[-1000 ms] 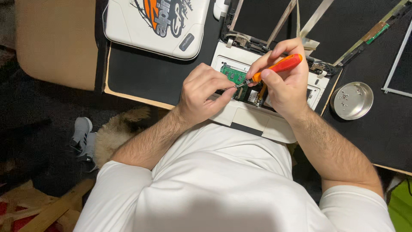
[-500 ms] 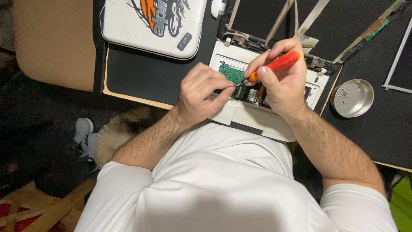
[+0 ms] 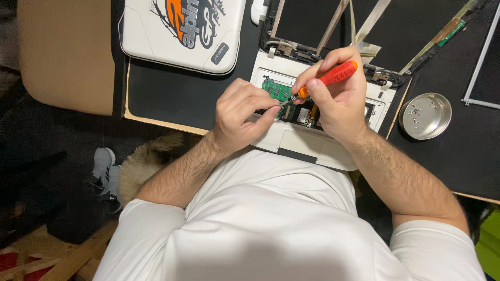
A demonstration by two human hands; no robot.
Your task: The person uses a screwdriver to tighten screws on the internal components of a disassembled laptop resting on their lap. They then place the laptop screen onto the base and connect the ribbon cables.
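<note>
Light rigid screwdriver (image 3: 328, 79) pinched at orange handle by right hand (image 3: 338, 104), left hand (image 3: 240, 115) fingers steadying tip over fragile laptop board (image 3: 278, 92).

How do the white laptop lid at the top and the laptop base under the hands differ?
The laptop lid lies closed-faced and whole, bearing an orange and black graphic; the laptop base is opened, showing a green circuit board. The lid lies untouched; the left hand and right hand, holding a screwdriver, work on the base. Both are white.

Home repair desk: dismantled white laptop (image 3: 312, 130) on a black-topped surface (image 3: 182, 99), metal dish of screws (image 3: 424, 115), sneaker (image 3: 103, 167) and furry pet (image 3: 143, 164) on the floor beneath.
</note>
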